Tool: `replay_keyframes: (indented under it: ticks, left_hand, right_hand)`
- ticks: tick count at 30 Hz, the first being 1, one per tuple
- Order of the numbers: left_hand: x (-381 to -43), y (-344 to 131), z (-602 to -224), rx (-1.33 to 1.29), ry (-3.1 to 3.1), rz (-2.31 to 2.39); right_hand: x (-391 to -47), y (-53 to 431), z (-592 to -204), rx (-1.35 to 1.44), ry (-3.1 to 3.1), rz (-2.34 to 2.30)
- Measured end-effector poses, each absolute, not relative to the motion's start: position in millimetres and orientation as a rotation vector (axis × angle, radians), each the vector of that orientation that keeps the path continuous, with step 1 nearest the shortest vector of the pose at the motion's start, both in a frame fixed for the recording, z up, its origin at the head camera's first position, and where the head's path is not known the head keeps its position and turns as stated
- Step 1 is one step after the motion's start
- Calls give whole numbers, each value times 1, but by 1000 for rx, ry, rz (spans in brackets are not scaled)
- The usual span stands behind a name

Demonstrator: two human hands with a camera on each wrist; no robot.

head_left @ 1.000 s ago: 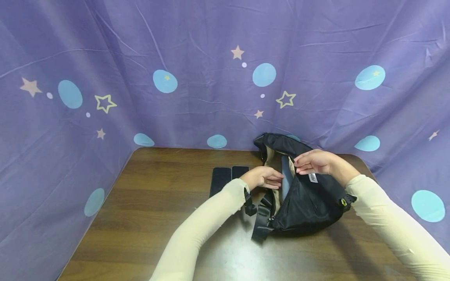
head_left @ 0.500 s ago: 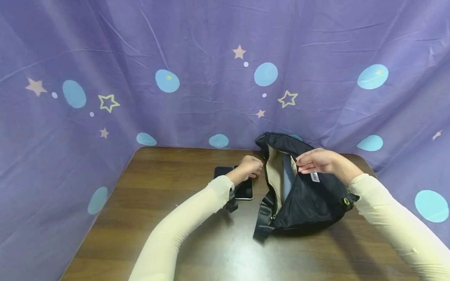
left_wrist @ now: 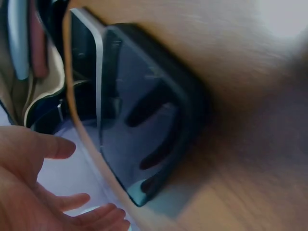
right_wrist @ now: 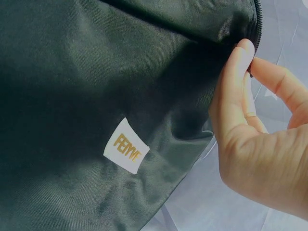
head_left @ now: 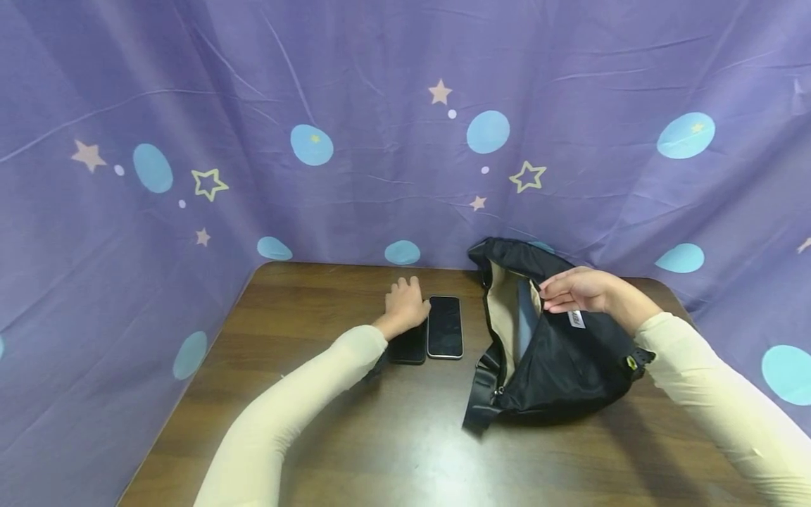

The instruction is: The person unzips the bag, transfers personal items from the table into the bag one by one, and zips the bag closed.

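My right hand (head_left: 576,290) pinches the zippered edge of a black bag (right_wrist: 57,96), holding its mouth apart. Beige lining shows inside, along with a blue-grey flat item (head_left: 526,320); the left wrist view also shows a reddish item (left_wrist: 38,41) beside it. Fingers spread, my left hand (head_left: 405,306) is over the far part of a black smartphone (head_left: 407,346), which lies screen up on the table. In the left wrist view a gap shows between those fingers and this phone. A second smartphone (head_left: 445,327) with a silver edge lies just right of it.
The brown wooden table (head_left: 329,296) meets a purple curtain (head_left: 355,141) at its back and left. A buckled strap (head_left: 484,391) of the bag trails toward the front. A white label (right_wrist: 126,147) is on the bag's side.
My left hand has come out of the bag's mouth and moved left, over the black smartphone. The right hand keeps its pinch on the bag's edge.
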State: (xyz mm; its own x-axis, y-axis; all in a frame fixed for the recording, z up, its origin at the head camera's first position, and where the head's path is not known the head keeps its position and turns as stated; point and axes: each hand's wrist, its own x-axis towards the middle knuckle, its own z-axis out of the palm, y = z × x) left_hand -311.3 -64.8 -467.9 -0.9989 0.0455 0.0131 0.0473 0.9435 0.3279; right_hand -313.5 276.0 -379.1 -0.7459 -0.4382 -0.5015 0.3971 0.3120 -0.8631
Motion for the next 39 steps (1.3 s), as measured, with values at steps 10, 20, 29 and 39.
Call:
replay_keyframes:
  ticks: [10,20,29,39]
  left_hand:
    - [-299,-74,-482,-107,-3273,-284]
    - [-300,-73,-486,-56,-3323,-242]
    - [-303,-75,-478,-97,-3360,-231]
    - [-299,-79,-490,-136,-3307,-229]
  right_hand:
    - [-313,273,-379,-33,1877,-1505]
    - [-312,272,-382,-32,1874,-1517]
    - [-313,274,-381,-47,1863,-1521]
    - [-313,275,-381,-33,1869,-1518]
